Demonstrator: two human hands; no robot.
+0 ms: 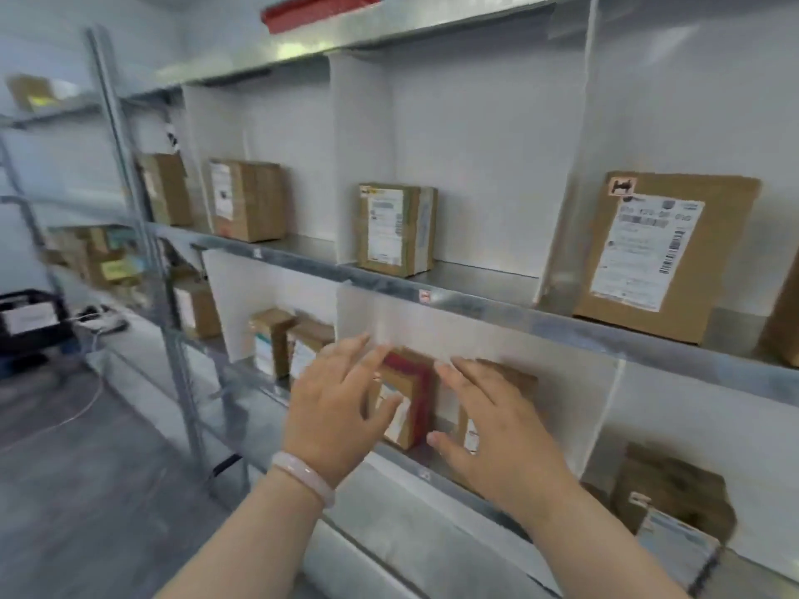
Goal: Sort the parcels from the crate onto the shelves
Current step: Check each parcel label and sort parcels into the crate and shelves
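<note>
A small brown parcel with red tape (408,395) stands upright in a compartment of the lower metal shelf (432,471). Beside it on the right stands another brown parcel (510,373), mostly hidden behind my right hand. My left hand (335,404), with a pale bracelet on the wrist, has straight spread fingers at the left side of the red-taped parcel. With fingers stretched out, my right hand (497,425) lies over the right-hand parcel, its thumb near the red-taped one. Neither hand grips anything. The picture is blurred.
The upper shelf (475,296) carries several brown parcels between white dividers: (248,201), (395,229), (653,257). More parcels stand lower left (285,343) and lower right (674,495). A black crate (30,317) sits at the far left. Grey floor lies below.
</note>
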